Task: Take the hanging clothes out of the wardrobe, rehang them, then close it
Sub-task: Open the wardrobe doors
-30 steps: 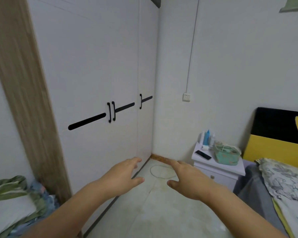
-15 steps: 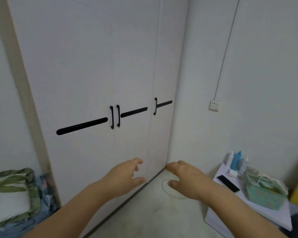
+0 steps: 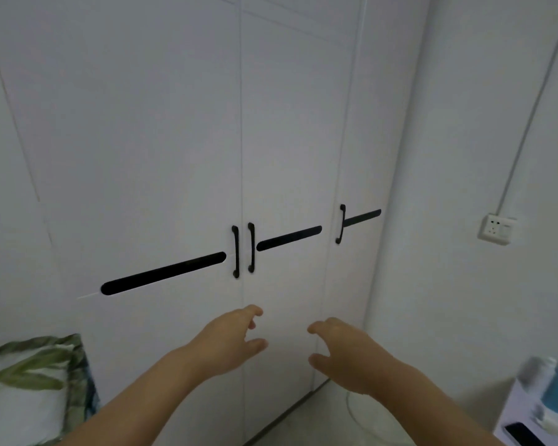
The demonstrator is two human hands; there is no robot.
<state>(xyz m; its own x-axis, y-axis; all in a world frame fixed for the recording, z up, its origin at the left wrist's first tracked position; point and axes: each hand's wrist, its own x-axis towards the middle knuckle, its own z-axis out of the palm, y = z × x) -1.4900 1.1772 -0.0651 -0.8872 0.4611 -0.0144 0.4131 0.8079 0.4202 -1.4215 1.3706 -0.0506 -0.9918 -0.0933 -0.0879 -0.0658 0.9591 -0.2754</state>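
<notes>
A white wardrobe (image 3: 174,140) fills the view with all its doors closed, so any clothes inside are hidden. Two black vertical handles (image 3: 243,251) sit side by side at the seam of the left and middle doors. A third black handle (image 3: 340,223) is on the right door. My left hand (image 3: 229,342) is stretched out just below the paired handles, fingers relaxed, holding nothing. My right hand (image 3: 342,349) reaches forward beside it, fingers loosely spread, also holding nothing. Neither hand touches a handle.
A leaf-patterned pillow (image 3: 29,387) lies at the lower left. A white bedside table (image 3: 529,410) with a phone and bottles stands at the lower right. A wall socket (image 3: 496,228) with a cable running up sits on the right wall.
The view has turned left and up toward the wardrobe, putting the bed out of sight. Both hands have risen closer to the door handles.
</notes>
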